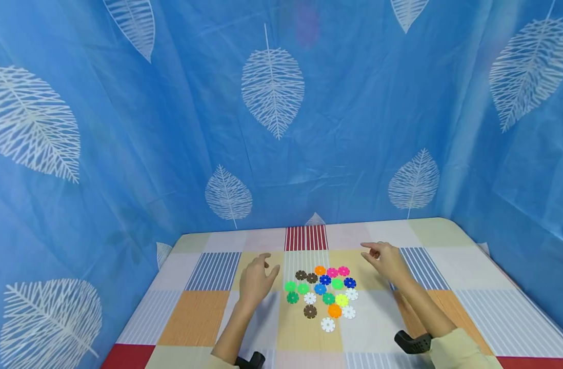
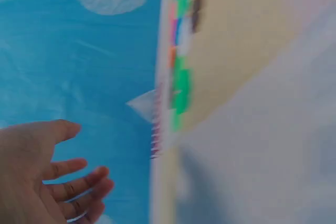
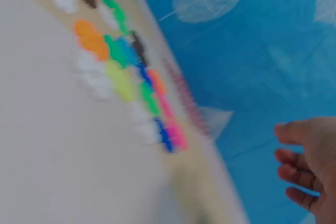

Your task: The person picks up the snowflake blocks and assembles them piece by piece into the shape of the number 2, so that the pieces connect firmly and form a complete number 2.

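Several notched plastic discs lie flat in a loose cluster on the table, among them a lime-yellow disc (image 1: 342, 300), a brown disc (image 1: 310, 311), an orange disc (image 1: 334, 310) and a white disc (image 1: 327, 324). To the left of the cluster my left hand (image 1: 256, 281) is held above the table, fingers relaxed and holding nothing. On the other side my right hand (image 1: 388, 260) hovers with its fingers loosely bent and nothing in them. Both wrist views show the fingers apart from the discs, which look blurred there, such as the green disc (image 2: 181, 91).
A patchwork-patterned tablecloth (image 1: 194, 318) covers the table. Blue curtains (image 1: 337, 128) with white leaf prints hang behind it and at both sides. Each wrist wears a black device, such as the strap mount (image 1: 413, 342) on the right.
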Motion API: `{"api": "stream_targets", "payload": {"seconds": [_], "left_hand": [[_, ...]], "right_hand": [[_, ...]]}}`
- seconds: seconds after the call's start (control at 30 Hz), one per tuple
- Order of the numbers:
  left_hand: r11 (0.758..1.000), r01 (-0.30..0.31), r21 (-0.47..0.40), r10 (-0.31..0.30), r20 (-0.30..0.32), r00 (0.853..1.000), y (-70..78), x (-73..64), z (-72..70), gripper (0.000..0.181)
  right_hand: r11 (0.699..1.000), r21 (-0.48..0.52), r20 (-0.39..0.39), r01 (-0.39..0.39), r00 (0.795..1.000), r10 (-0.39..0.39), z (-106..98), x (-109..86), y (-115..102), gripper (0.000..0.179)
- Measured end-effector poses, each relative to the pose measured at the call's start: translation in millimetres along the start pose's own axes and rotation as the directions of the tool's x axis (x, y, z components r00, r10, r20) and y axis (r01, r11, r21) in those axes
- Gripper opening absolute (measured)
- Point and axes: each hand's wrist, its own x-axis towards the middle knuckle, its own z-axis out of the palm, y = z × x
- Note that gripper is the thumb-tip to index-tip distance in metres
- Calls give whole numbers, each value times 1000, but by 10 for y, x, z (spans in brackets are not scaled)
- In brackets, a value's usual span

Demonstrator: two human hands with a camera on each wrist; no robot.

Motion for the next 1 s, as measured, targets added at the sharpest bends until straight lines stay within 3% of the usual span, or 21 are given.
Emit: {"api": "stream_targets", "payload": {"seconds": [0.1, 0.2, 0.3, 0.4, 0.53, 0.7, 0.9, 1.0], "left_hand": [[990, 22, -142, -15, 53, 998, -55, -66, 188, 36], [966, 37, -256, -12, 97, 995, -129, -98, 345, 34], [944, 33, -327, 12, 133, 991, -212, -105, 466, 35], [936, -3, -353, 70, 177, 982, -288, -105, 541, 39], [922, -46, -384, 152, 251, 956, -352, -112, 557, 44], [918, -50, -395, 186, 314, 931, -394, -131, 553, 38], [920, -61, -388, 194, 311, 930, -423, -145, 573, 24], [911, -33, -410, 174, 312, 934, -416, -149, 570, 21]], "right_hand": [[989, 134, 24, -68, 998, 66, 232, -39, 79, 28], [958, 254, 67, -135, 990, 122, 433, -57, 139, 30], [934, 303, 126, -189, 979, 158, 582, -74, 178, 33], [935, 290, 154, -205, 974, 166, 668, -95, 193, 35], [960, 206, 160, -191, 974, 159, 720, -120, 201, 36], [970, 137, 164, -202, 970, 179, 755, -145, 193, 30], [952, 198, 124, -233, 969, 212, 779, -195, 165, 28], [927, 271, 104, -261, 965, 241, 773, -237, 144, 24]]}}
